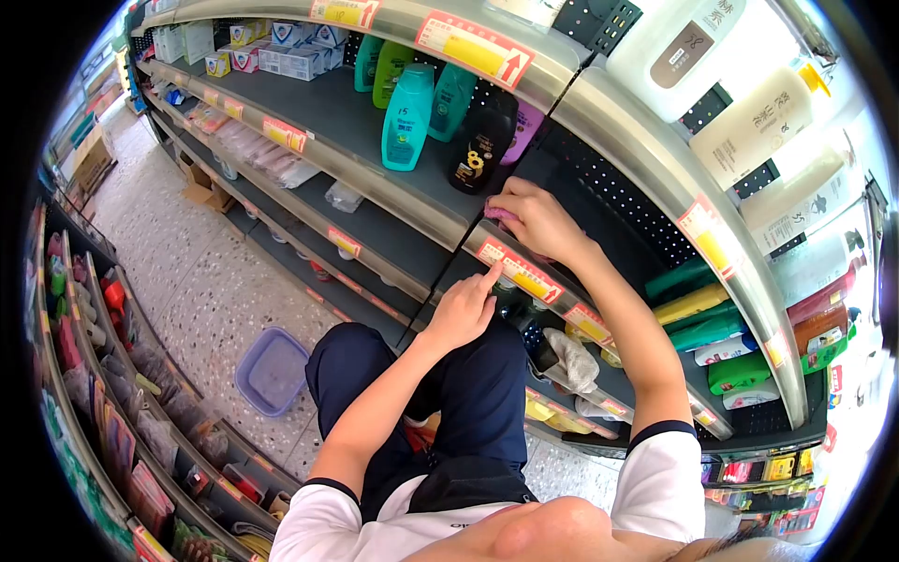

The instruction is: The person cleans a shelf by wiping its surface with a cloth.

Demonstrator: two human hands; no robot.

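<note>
My right hand [538,220] is closed on a pink-purple cloth [501,214], pressed to the front of the dark shelf board. Only a small piece of the cloth shows past my fingers. Below it, my left hand [461,311] has its index finger stretched to a red-and-yellow price label [518,270] on the shelf's metal edge; nothing shows in its grasp. Just behind the cloth stand a black bottle [484,145] with yellow print, a purple bottle [524,129] and a turquoise shampoo bottle [407,117].
Large white and cream pump bottles [758,126] stand on the shelf above. Green and yellow bottles [698,309] sit at the right. A grey-white rag [569,361] hangs over a lower shelf. On the speckled floor rests a lilac plastic basin [272,372]. Another stocked shelf [140,403] runs along the left.
</note>
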